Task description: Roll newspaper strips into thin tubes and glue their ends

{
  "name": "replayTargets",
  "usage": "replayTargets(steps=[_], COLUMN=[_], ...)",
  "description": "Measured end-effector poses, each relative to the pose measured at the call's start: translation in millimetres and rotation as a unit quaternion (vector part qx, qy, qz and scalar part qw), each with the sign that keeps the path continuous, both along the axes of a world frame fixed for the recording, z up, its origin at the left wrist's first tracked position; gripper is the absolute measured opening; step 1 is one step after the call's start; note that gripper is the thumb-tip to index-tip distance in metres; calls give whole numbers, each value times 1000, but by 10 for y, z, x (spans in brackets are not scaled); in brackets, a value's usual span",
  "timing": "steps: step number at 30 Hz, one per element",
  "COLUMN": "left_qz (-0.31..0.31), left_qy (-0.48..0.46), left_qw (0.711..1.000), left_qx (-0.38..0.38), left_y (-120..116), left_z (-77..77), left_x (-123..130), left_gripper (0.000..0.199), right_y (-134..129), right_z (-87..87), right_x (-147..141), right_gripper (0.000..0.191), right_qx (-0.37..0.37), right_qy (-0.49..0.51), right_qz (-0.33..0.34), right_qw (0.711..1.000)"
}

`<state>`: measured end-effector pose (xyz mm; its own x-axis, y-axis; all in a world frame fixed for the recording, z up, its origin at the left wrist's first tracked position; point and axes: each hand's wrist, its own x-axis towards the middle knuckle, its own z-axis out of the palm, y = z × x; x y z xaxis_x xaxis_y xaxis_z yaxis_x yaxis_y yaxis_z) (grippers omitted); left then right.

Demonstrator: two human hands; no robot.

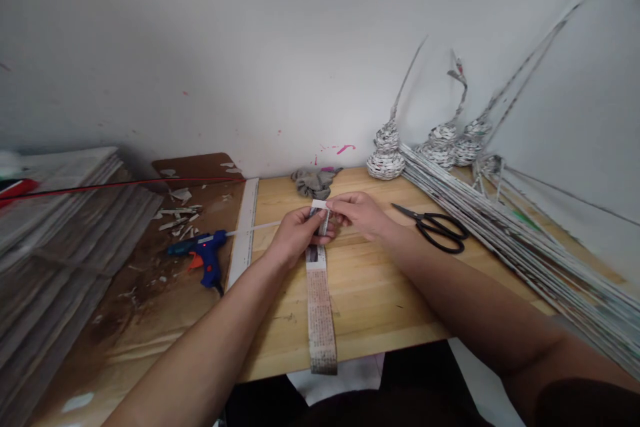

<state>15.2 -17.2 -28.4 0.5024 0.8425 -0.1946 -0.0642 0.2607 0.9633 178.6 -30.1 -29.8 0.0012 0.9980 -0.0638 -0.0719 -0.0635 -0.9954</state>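
From here there's elbow room on the wooden tabletop (380, 300) between the glue gun (210, 260) and the scissors (440, 230). The newspaper strip (321, 310) runs lengthwise toward the person, its tail at the near edge; the left hand (299, 232) grips its far end, the right hand (361, 215) pinching the corner.

Pale grey wall (250, 47) – pink-flecked – behind a wooden table (385, 307).

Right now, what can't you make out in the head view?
Head view:
Newspaper strip: print too small to read; part hidden by the left hand.
Glue gun: cord runs out of sight behind the left forearm.
Paper sticks: near ends cut off by the right edge.
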Motion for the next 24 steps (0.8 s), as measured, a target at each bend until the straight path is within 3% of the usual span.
replayTargets(steps=[10,18,24], left_qz=[-12,-5,9], left_qy=[9,10,22], left_qw=[1000,1000,1000], left_qx=[1,-10,-18], left_y=[-49,-32,-11], left_z=[11,27,44], left_x=[18,4,-2], left_gripper=[31,26,23], right_y=[6,8,17], right_z=[-21,9,7], right_x=[-2,25,57], right_gripper=[27,41,34], right_qx=[-11,2,-10], right_qy=[-10,5,19], right_qz=[-15,-7,24], right_qw=[1000,1000,999])
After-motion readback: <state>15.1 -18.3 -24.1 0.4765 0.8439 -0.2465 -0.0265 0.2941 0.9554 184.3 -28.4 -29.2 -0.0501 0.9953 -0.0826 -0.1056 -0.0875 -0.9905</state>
